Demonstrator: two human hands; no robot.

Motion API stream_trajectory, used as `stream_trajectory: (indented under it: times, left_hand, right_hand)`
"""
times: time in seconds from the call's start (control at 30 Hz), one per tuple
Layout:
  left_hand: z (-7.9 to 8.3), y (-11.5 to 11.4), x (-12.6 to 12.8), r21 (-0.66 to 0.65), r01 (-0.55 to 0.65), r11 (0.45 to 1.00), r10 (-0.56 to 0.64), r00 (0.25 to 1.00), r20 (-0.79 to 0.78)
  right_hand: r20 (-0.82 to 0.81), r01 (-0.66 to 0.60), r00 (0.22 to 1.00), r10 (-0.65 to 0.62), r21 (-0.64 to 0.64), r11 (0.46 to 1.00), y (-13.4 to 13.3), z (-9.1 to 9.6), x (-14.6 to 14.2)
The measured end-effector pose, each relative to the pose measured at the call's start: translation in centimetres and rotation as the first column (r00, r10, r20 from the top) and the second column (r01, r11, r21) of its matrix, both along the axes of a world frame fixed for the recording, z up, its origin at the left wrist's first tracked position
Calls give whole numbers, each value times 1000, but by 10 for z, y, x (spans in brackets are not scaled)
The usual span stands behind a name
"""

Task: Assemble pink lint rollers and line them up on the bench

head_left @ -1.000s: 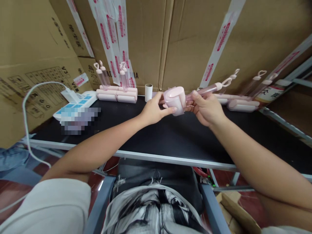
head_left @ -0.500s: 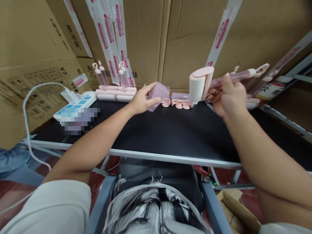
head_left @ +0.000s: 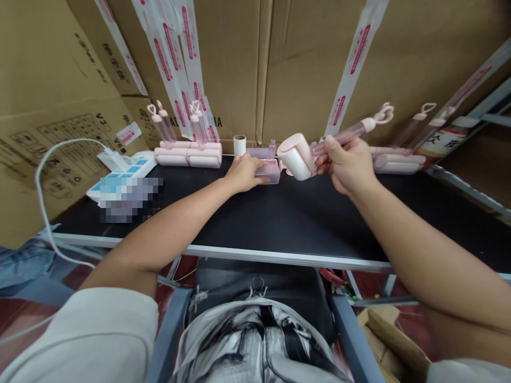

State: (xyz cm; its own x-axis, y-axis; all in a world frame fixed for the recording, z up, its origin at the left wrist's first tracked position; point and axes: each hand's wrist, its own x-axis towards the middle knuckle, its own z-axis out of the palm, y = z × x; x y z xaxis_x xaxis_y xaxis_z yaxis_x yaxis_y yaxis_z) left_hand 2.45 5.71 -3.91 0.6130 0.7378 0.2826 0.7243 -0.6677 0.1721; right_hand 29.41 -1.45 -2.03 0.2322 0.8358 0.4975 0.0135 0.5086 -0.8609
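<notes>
In my right hand (head_left: 351,165) is a lint roller (head_left: 297,164), gripped by its translucent pink handle. Its white roll and pink end tilt to the left over the table, while the heart-shaped loop points up right. My left hand (head_left: 244,173) has its fingers round a translucent pink box-shaped cover (head_left: 273,173) low at the table. Right behind that hand stands a white tube-like roll (head_left: 239,144). Small pink parts (head_left: 285,168) show in the gap between the cover and the roller head, partly hidden by it.
Lint rollers in pink covers (head_left: 187,156) line the back left of the black table (head_left: 279,223); more lie at the back right (head_left: 400,164). A power strip (head_left: 133,167) with a white cable sits left. Cardboard boxes (head_left: 227,64) wall the back. A labelled bottle (head_left: 449,141) stands far right.
My left hand has lowered the translucent cover to the table, moving slightly right. My right hand has brought the lint roller leftward and tilted its head towards the cover.
</notes>
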Motion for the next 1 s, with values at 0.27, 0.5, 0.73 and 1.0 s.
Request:
stream_trajectory:
  times: [0.27,0.5,0.73,1.0]
  left_hand:
    - [-7,-15,11,-56,469,882,-283,619,733]
    - [18,-34,-7,-256,545,798,-29,460,888]
    - [25,-24,-25,-255,502,826,34,408,912]
    - [28,-33,-11,-304,483,821,182,283,942]
  right_hand:
    - [-150,-333,938,313,-138,933,-16,-10,-35]
    - [-128,-513,859,496,-228,828,-26,-5,-34]
    - [142,-328,932,334,-65,942,-14,-11,-16]
    - [390,90,894,-223,330,940,-10,-11,-1]
